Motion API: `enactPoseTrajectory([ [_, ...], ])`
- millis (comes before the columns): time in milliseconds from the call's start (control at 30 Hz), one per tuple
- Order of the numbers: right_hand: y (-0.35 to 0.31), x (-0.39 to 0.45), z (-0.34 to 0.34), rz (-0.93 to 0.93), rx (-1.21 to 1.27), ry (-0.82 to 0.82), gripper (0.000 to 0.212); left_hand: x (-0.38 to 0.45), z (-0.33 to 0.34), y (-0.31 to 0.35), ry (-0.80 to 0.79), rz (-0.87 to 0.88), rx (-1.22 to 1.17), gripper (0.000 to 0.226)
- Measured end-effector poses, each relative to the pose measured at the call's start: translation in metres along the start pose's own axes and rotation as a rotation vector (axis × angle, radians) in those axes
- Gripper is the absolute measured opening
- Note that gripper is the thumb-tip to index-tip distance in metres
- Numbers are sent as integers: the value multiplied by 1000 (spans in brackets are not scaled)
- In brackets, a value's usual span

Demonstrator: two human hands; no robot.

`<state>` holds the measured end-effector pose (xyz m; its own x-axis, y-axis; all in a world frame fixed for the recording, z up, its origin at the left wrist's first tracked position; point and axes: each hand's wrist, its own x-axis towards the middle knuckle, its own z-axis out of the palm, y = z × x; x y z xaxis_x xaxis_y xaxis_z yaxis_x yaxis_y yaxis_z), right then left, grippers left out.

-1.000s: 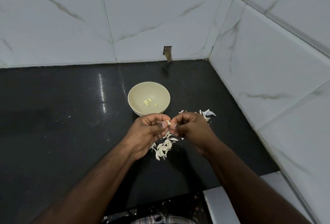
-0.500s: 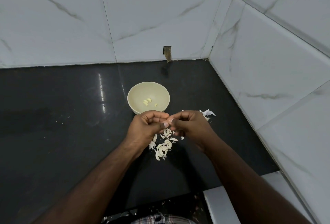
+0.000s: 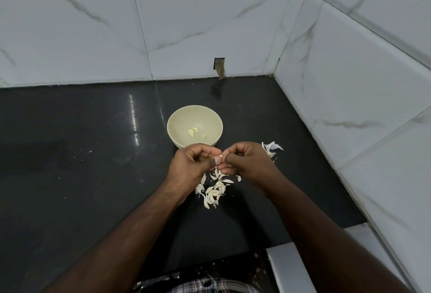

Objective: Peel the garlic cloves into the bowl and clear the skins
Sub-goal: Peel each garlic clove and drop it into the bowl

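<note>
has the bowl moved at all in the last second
No. The bowl sits in the same spot below the wall notch, just beyond both hands.

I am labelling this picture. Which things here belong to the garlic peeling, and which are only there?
Belong: left hand, right hand, garlic clove pinched between them, bowl, peeled cloves, skin pile.
Only there: countertop, wall tiles, wall hole.

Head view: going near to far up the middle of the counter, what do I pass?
Pile of garlic pieces → the left hand and right hand pinching a clove between them → bowl holding peeled cloves → wall cutout.
</note>
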<state>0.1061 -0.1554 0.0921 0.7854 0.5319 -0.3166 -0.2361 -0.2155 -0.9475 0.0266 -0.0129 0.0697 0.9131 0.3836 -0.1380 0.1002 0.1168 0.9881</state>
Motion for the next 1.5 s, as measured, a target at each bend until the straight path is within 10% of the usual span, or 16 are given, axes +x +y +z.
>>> enactPoseTrajectory([
  [400, 4, 6, 2, -136, -617, 100, 9, 4, -2, -1, -33, 22, 81, 13],
  [967, 5, 19, -50, -137, -861, 335, 25, 19, -2, -5, -16, -153, -272, 13],
  [1233, -3, 14, -20, -196, -499, 42, 14, 23, 0, -8, -50, -118, -214, 14],
  [1500, 2, 13, -9, -99, -225, 86, 5, 22, -2, -8, -77, -43, -103, 15],
])
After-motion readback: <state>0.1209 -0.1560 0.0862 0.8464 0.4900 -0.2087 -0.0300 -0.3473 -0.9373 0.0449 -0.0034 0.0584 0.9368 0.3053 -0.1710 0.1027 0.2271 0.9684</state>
